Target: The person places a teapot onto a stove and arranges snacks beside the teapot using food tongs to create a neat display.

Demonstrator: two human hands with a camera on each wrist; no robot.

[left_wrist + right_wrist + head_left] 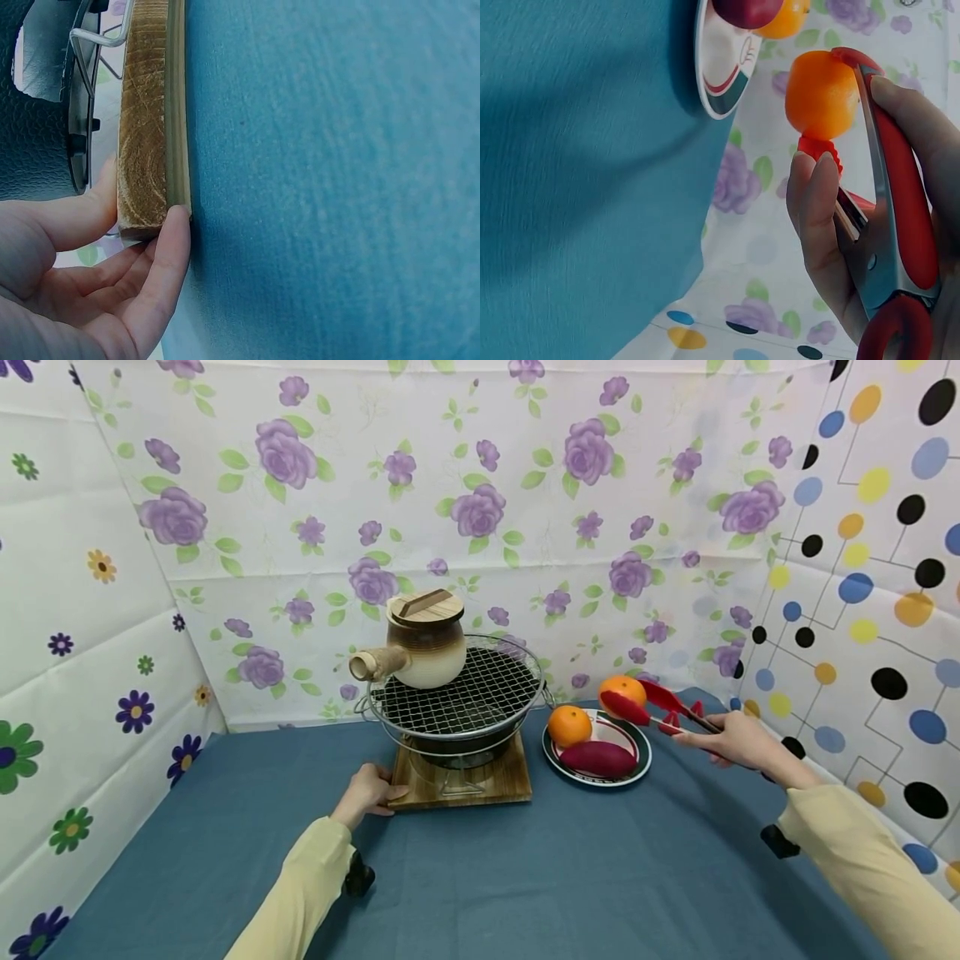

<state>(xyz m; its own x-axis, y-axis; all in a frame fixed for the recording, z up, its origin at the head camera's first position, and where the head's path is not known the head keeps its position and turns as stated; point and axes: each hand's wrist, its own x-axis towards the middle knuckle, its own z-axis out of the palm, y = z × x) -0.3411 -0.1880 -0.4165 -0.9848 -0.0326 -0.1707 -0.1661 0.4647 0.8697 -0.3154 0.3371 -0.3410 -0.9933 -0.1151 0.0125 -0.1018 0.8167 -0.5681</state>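
Note:
My right hand (pixel 731 742) grips red tongs (pixel 663 708) whose tips clamp an orange (pixel 622 693) lifted above the far edge of a plate (pixel 638 762). In the right wrist view the tongs (pixel 889 225) squeeze the orange (pixel 821 94) from both sides. On the plate lie a second orange (pixel 569 725) and a purple sweet potato (pixel 597 758). My left hand (pixel 367 793) holds the front left corner of the wooden board (pixel 495 787) under a small grill; in the left wrist view its thumb and fingers (pixel 161 274) pinch the board's corner (pixel 146 180).
A round wire grill (pixel 457 697) sits on the board and carries a ceramic pot (pixel 423 647) with a wooden lid and a side handle. Blue cloth (pixel 465 877) covers the table. Flowered and dotted sheets wall in the back and both sides.

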